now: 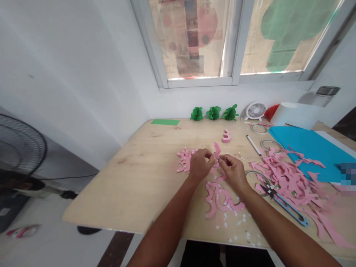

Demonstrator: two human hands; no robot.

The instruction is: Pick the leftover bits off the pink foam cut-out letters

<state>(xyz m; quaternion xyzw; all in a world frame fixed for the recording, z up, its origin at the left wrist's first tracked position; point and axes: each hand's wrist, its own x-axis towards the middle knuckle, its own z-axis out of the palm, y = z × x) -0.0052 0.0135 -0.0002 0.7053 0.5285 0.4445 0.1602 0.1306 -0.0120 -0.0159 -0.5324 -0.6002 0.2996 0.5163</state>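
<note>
A curved pink cut-out piece (216, 149), paper or thin foam, stands up between my two hands over the table. My left hand (200, 164) is closed in a pinch at its left side, and my right hand (233, 170) pinches it from the right; the fingertips hide its lower part. Just left of my left hand lies a cluster of pink curved pieces (183, 162) with white ends. Nearer to me, several larger pink wavy pieces (211, 209) lie between my forearms. Beyond the hands sits a thick pink curved piece (226, 137). Small white bits (239, 222) are scattered nearby.
Pink scraps (286, 176) heap up at right, with blue-handled snips (290, 209) on their near side. A white marker (253, 145), tape ring (258, 129) and blue sheets (294, 139) lie behind. Green paper shapes (213, 112) and a small white fan (255, 111) line the wall.
</note>
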